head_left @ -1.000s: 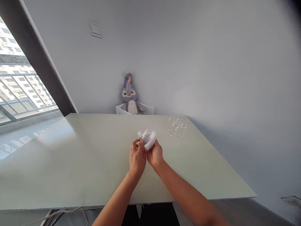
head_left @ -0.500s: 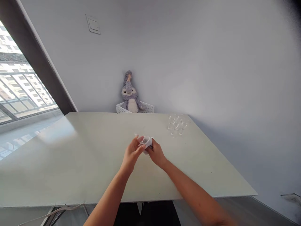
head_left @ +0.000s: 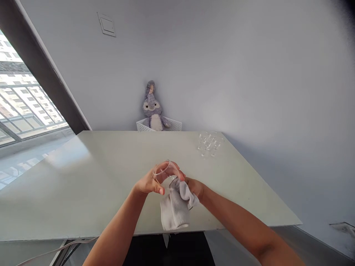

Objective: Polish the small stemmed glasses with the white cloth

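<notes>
A clear glass [head_left: 161, 172] with a round, thin edge is in my left hand [head_left: 155, 181]. The fingers curve over the far side of it and the thumb is on the near side. Close beside, a light grey cloth [head_left: 174, 208] hangs from my right hand [head_left: 194, 186], bunched at the top and loose below. A second clear rim shows at the top of the cloth; whether it belongs to the same glass, I cannot tell. My right fingers are partly hidden behind the cloth and my left fingertips.
Several clear stemmed glasses [head_left: 209, 143] stand grouped at the table's far right. Behind the far edge of the pale table [head_left: 83, 192], a grey plush toy [head_left: 154, 111] sits in a white perforated basket [head_left: 175, 126]. A cable [head_left: 55, 253] runs below the front left edge.
Both hands have come closer to me. The grey cloth, bunched small before, now hangs open downward. My left hand has turned and spread wider around the glass.
</notes>
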`<state>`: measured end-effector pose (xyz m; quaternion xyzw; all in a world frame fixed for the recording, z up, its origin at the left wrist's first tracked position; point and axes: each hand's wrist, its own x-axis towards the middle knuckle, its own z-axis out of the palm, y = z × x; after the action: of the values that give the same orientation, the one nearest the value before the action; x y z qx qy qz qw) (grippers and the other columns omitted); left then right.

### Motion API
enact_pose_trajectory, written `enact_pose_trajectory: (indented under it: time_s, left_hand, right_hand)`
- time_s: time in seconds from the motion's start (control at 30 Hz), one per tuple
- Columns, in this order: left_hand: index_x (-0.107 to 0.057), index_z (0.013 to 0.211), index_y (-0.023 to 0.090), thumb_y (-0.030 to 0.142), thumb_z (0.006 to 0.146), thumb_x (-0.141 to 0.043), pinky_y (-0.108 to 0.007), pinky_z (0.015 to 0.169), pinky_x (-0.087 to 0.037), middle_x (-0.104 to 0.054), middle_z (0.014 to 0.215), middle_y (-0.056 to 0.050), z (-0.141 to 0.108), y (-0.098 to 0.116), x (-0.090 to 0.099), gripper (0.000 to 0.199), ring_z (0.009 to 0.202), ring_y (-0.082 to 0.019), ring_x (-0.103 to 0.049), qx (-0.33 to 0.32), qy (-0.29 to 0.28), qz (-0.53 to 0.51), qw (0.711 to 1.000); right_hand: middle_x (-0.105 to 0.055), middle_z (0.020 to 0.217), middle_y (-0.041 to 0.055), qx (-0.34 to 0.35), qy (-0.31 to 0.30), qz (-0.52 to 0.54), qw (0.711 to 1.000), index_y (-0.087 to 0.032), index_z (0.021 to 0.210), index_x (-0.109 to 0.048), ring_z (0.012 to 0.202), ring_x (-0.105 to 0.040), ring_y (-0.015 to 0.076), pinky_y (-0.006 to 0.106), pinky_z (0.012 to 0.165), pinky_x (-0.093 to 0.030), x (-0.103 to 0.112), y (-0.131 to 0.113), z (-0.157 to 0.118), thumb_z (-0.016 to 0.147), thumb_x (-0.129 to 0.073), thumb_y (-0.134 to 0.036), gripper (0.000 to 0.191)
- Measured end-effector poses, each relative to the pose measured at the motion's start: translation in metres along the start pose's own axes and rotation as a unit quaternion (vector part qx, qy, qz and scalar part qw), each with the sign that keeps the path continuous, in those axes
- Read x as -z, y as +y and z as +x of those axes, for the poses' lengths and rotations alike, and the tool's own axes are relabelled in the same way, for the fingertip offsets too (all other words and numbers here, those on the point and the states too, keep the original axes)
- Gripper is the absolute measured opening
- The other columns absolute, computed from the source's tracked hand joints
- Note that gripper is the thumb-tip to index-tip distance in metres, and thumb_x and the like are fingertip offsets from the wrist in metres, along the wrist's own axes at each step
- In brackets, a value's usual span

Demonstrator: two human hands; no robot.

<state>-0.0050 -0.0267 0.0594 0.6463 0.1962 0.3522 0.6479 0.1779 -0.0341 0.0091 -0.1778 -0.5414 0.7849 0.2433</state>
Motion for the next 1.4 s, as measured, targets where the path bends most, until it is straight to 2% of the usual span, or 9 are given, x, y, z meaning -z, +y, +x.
enact_pose_trajectory:
  time_s: [0.2, 0.4, 0.47, 0.6, 0.8, 1.07, 1.13, 1.3, 1.4]
  left_hand:
    - [-0.054, 0.104, 0.016, 0.046, 0.051, -0.075, -0.041, 0.08, -0.043, -0.064, 0.095, -0.014, 0.005, -0.015, 0.003, 0.063, 0.094, -0.03, -0.059, 0.003, 0.137, -0.041, 0.99]
    - [-0.047, 0.112, 0.015, 0.032, 0.064, -0.071, -0.041, 0.089, -0.043, -0.059, 0.112, -0.016, 0.013, -0.039, -0.019, 0.056, 0.104, -0.025, -0.055, -0.009, 0.375, -0.103, 0.921]
    - [-0.044, 0.113, 0.016, 0.032, 0.068, -0.068, -0.041, 0.09, -0.044, -0.058, 0.113, -0.016, 0.015, -0.043, -0.026, 0.053, 0.102, -0.024, -0.057, -0.029, 0.413, -0.136, 0.9]
    - [-0.041, 0.112, 0.019, 0.03, 0.071, -0.066, -0.041, 0.092, -0.043, -0.056, 0.116, -0.014, 0.014, -0.046, -0.034, 0.05, 0.105, -0.023, -0.056, -0.069, 0.435, -0.131, 0.888]
    - [-0.039, 0.114, 0.022, 0.033, 0.071, -0.065, -0.04, 0.09, -0.044, -0.055, 0.118, -0.013, 0.011, -0.047, -0.032, 0.052, 0.108, -0.023, -0.054, -0.08, 0.444, -0.063, 0.89]
    - [-0.039, 0.111, 0.023, 0.034, 0.072, -0.064, -0.041, 0.091, -0.043, -0.051, 0.121, -0.013, 0.012, -0.046, -0.011, 0.048, 0.106, -0.024, -0.055, -0.127, 0.47, -0.066, 0.871]
    - [-0.039, 0.111, 0.023, 0.032, 0.072, -0.064, -0.041, 0.092, -0.043, -0.051, 0.12, -0.012, 0.011, -0.042, -0.004, 0.048, 0.106, -0.023, -0.056, -0.144, 0.48, -0.061, 0.863]
    - [-0.038, 0.113, 0.025, 0.028, 0.068, -0.068, -0.04, 0.09, -0.043, -0.052, 0.118, -0.01, 0.006, -0.035, 0.005, 0.054, 0.106, -0.022, -0.055, -0.157, 0.499, 0.063, 0.85]
    - [-0.044, 0.109, 0.024, 0.027, 0.066, -0.069, -0.039, 0.091, -0.043, -0.053, 0.117, -0.008, 0.008, -0.038, -0.006, 0.05, 0.107, -0.022, -0.054, -0.143, 0.453, 0.126, 0.871]
  right_hand:
    - [-0.048, 0.061, -0.0032, 0.043, 0.126, -0.219, 0.967, -0.016, 0.069, -0.053, 0.054, -0.041, 0.0096, 0.023, 0.051, -0.033, -0.002, -0.012, 0.002, 0.064, -0.056, -0.025, 0.011]
    - [-0.059, 0.089, 0.0088, 0.128, 0.384, -0.641, 0.652, -0.017, 0.09, -0.056, 0.081, -0.052, 0.0224, 0.037, 0.072, -0.039, 0.014, 0.004, 0.01, 0.072, -0.048, -0.013, 0.02]
    - [-0.056, 0.107, 0.0135, 0.177, 0.402, -0.663, 0.605, -0.017, 0.106, -0.054, 0.099, -0.05, 0.0271, 0.043, 0.083, -0.036, 0.015, 0.012, 0.014, 0.077, -0.044, -0.016, 0.03]
    - [-0.045, 0.126, 0.0128, 0.21, 0.483, -0.552, 0.647, -0.019, 0.126, -0.041, 0.114, -0.041, 0.0282, 0.043, 0.088, -0.036, 0.008, 0.015, 0.018, 0.08, -0.046, -0.025, 0.047]
    - [-0.062, 0.083, 0.0011, 0.155, 0.508, -0.289, 0.796, -0.021, 0.103, -0.057, 0.072, -0.053, 0.0179, 0.029, 0.062, -0.042, 0.006, 0.015, 0.021, 0.074, -0.05, -0.026, 0.03]
    - [-0.064, 0.089, 0.0009, 0.127, 0.392, -0.216, 0.885, -0.022, 0.094, -0.062, 0.08, -0.055, 0.0197, 0.031, 0.069, -0.042, 0.009, 0.038, 0.03, 0.07, -0.055, -0.026, 0.025]
    - [-0.061, 0.101, 0.004, 0.089, 0.346, -0.349, 0.867, -0.023, 0.098, -0.061, 0.085, -0.055, 0.0226, 0.034, 0.07, -0.042, 0.007, 0.035, 0.023, 0.067, -0.062, -0.03, 0.033]
    - [-0.054, 0.109, 0.0097, 0.017, 0.383, -0.607, 0.696, -0.024, 0.101, -0.06, 0.092, -0.052, 0.0249, 0.033, 0.066, -0.041, 0.0, 0.005, 0.001, 0.07, -0.06, -0.045, 0.038]
    - [-0.057, 0.093, 0.007, 0.064, 0.4, -0.621, 0.672, -0.025, 0.11, -0.055, 0.08, -0.054, 0.0193, 0.029, 0.063, -0.039, -0.005, -0.008, 0.0, 0.083, -0.045, -0.037, 0.031]
